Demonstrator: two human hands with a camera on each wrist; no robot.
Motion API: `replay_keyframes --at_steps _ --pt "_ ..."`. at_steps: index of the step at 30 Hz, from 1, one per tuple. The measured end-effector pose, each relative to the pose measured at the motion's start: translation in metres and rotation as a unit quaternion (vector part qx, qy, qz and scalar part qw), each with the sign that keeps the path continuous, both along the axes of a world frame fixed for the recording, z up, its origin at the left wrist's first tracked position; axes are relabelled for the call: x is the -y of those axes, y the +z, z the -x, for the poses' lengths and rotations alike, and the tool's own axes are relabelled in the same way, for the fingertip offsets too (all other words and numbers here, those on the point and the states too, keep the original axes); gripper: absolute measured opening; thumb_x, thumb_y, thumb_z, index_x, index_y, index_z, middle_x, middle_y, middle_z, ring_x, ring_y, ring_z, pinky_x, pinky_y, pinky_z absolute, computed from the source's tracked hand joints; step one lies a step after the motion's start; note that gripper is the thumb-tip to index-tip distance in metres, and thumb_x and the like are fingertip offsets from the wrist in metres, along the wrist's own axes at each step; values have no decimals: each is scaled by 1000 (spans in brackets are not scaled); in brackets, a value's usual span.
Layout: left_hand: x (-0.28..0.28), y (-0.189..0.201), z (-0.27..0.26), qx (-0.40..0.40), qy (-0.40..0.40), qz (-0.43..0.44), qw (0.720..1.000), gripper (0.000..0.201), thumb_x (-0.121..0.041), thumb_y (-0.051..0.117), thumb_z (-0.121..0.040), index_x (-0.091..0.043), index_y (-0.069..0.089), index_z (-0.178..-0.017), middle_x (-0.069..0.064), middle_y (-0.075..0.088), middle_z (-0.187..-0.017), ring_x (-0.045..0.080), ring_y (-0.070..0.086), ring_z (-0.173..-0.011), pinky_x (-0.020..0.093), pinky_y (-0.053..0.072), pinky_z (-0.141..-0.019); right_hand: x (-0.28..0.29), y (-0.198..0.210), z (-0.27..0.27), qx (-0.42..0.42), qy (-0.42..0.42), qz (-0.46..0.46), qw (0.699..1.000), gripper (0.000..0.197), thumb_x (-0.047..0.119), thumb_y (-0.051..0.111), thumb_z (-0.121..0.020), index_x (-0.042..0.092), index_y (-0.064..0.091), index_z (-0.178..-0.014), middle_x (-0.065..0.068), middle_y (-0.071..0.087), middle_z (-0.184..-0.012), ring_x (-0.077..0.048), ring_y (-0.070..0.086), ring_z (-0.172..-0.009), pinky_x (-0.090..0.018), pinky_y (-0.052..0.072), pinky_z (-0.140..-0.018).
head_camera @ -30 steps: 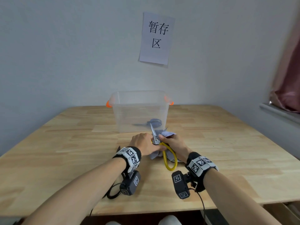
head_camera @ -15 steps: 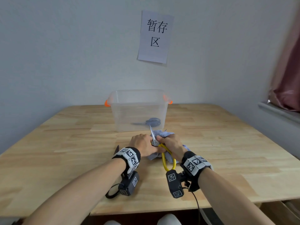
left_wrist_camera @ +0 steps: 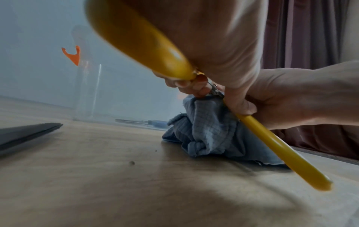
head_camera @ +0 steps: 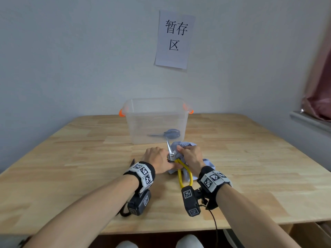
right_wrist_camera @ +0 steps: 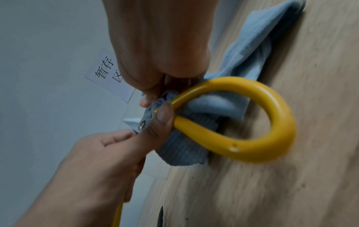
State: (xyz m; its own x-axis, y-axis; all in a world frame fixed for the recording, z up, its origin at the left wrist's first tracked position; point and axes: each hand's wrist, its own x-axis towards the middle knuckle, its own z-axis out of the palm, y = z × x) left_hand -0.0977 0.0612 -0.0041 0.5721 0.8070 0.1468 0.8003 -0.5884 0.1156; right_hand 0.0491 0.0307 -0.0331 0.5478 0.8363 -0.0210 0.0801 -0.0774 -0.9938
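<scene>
**A:** ok so where are the scissors (head_camera: 172, 154) right now?

**B:** Mid-desk (head_camera: 89, 167), just in front of the clear bin (head_camera: 155, 119), held up between both hands. The blades are together and point up and away, and the yellow loops hang back toward the person.

**A:** and who's holding what?

**B:** The left hand (head_camera: 155, 159) has its fingers curled round the scissors at the pivot, and its thumb (right_wrist_camera: 163, 116) presses right where the yellow handle starts. The right hand (head_camera: 190, 157) has its fingers (right_wrist_camera: 144, 101) pinching a bunched-up blue cloth (head_camera: 179, 144) against the same spot.

**A:** is the cloth in the air too?

**B:** Nah, only the pinched bit. The rest lies crumpled on the desk under the handles and the right wrist. There's also a pair of blue scissors (head_camera: 170, 133) lying flat inside the bin.
</scene>
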Motion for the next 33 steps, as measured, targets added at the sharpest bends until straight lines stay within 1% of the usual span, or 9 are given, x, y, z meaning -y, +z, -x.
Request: replay_keyframes --at_steps 2,6,8,13,16,22,25,29,33 --pt "-2 -4 1 10 4 11 1000 67 -86 56 -69 -20 62 -77 4 68 -84 24 54 -73 31 37 -65 0 -1 -1 11 -1 -4 1000 38 22 72 -89 -11 67 -72 -18 63 -66 -25 58 -64 -49 56 -67" --pt "-7 -5 -2 34 15 37 999 65 -85 59 -66 -23 68 -82 -1 64 -78 21 56 -73 31 37 -64 6 -1 1 -36 17 -9 999 44 19 71 -90 13 61 -47 -11 54 -58 -25 53 -59 -44 50 -65" --pt "-8 -3 -3 40 15 51 998 62 -84 61 -66 -23 65 -78 -3 63 -77 21 57 -74 31 37 -63 14 5 2 -95 68 -4 993 31 14 69 -92 6 67 -62 -15 63 -67 -25 61 -62 -40 56 -71" --pt "-11 -1 -4 23 4 56 998 64 -85 61 -65 -24 66 -82 -5 63 -77 20 58 -75 31 40 -64 25 16 -4 -129 134 30 982 13 12 69 -92 1 69 -84 -7 70 -69 -10 67 -56 -20 53 -54" --pt "-11 -1 -5 6 -13 34 999 65 -84 60 -67 -23 67 -85 -3 66 -80 21 61 -77 31 44 -65 22 17 -4 -139 124 43 982 15 7 69 -91 3 66 -76 -5 68 -60 -11 64 -50 -19 51 -48" --pt "-8 1 -6 -11 -11 17 1000 58 -84 57 -70 -26 54 -71 0 64 -81 21 52 -72 31 37 -65 11 8 3 -124 37 -27 991 15 3 72 -86 3 65 -73 -10 64 -70 -19 60 -64 -28 50 -58" --pt "-10 1 -4 -7 -10 9 1000 64 -86 56 -69 -23 62 -80 0 66 -82 22 53 -72 32 37 -65 5 2 4 -84 13 -10 996 29 10 74 -86 8 63 -59 -6 61 -61 -19 58 -60 -29 49 -58" --pt "-15 1 0 10 -11 45 999 68 -87 58 -66 -20 64 -81 -2 64 -78 22 57 -75 32 40 -63 5 1 3 -85 39 -1 996 41 15 72 -89 10 57 -52 -6 54 -54 -20 54 -55 -28 47 -57" --pt "-22 1 4 40 -11 111 993 70 -86 62 -63 -17 63 -76 -2 63 -73 20 58 -72 32 37 -59 16 3 -2 -151 138 -1 979 32 22 64 -96 2 66 -71 -16 65 -73 -25 63 -68 -37 56 -69"
